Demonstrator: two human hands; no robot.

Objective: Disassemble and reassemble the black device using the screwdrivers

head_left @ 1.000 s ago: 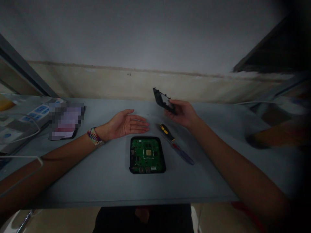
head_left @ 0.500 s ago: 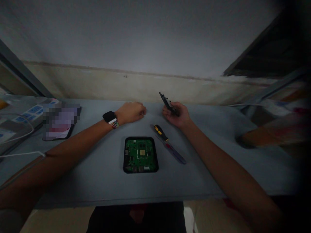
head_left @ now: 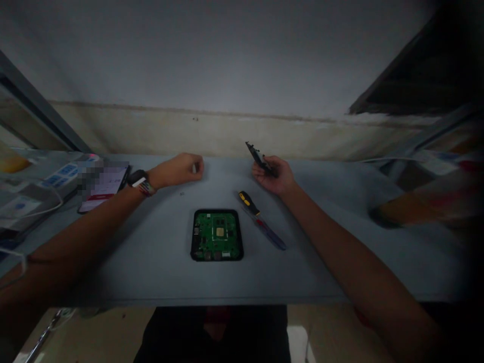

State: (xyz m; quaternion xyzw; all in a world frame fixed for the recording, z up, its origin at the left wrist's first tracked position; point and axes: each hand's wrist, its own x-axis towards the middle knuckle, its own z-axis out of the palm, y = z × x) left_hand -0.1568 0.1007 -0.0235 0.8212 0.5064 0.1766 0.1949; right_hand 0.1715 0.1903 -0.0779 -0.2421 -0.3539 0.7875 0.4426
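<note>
My right hand (head_left: 278,176) grips a thin black plastic cover (head_left: 258,158) with small clips along its edge, tilted up above the back of the table. My left hand (head_left: 181,170) is curled closed over the table; whatever its fingers pinch, if anything, is hidden. In front of both hands, a green circuit board (head_left: 219,234) sits in a square black case (head_left: 241,252). Right of the case lies a screwdriver (head_left: 248,201) with a black and yellow handle, beside a slim tool (head_left: 273,236) of red and bluish colour.
At the left are a phone (head_left: 104,189) and a white power strip (head_left: 62,174) with blue sockets and white cables. A blurred orange, dark-ended object (head_left: 401,212) is at the right. Tiny specks (head_left: 182,193) lie near my left hand. A wall (head_left: 227,133) closes off the table's back.
My left hand has moved left, away from my right hand, uncovering tiny specks on the table. My right hand still holds the cover almost unmoved. The view has shifted slightly.
</note>
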